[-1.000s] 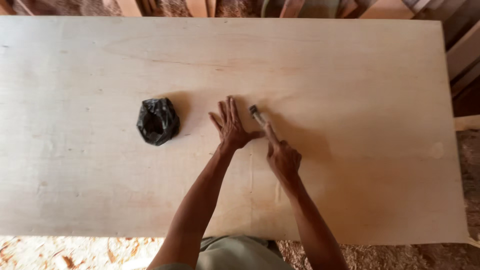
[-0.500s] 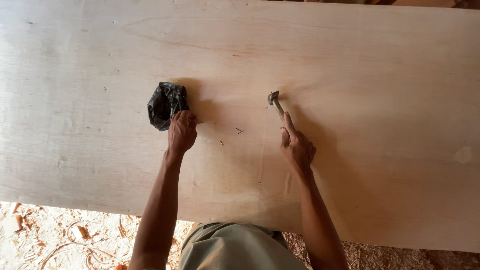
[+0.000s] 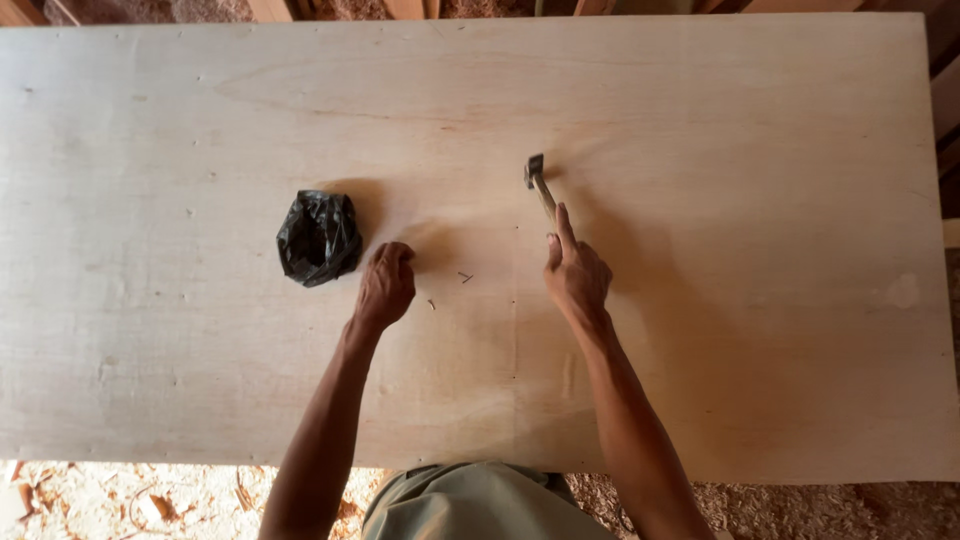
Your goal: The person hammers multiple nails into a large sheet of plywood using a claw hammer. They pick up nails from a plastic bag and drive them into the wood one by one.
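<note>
My right hand (image 3: 577, 272) grips the wooden handle of a small hammer (image 3: 538, 182), index finger stretched along it, the metal head resting on a large pale plywood sheet (image 3: 700, 150). My left hand (image 3: 384, 283) is curled into a loose fist on the sheet, just right of a crumpled black plastic bag (image 3: 319, 238) with its mouth open. Whether the fist holds anything is hidden. Two small nails (image 3: 465, 277) lie loose on the wood between my hands.
The plywood sheet fills most of the view. Wood shavings (image 3: 120, 500) cover the floor below its near edge. Timber pieces (image 3: 400, 8) lie beyond the far edge, and more boards (image 3: 948, 100) sit at the right.
My left hand lay flat beside the hammer, went to the black bag, and has drawn back closed just right of it. The right hand keeps hold of the hammer.
</note>
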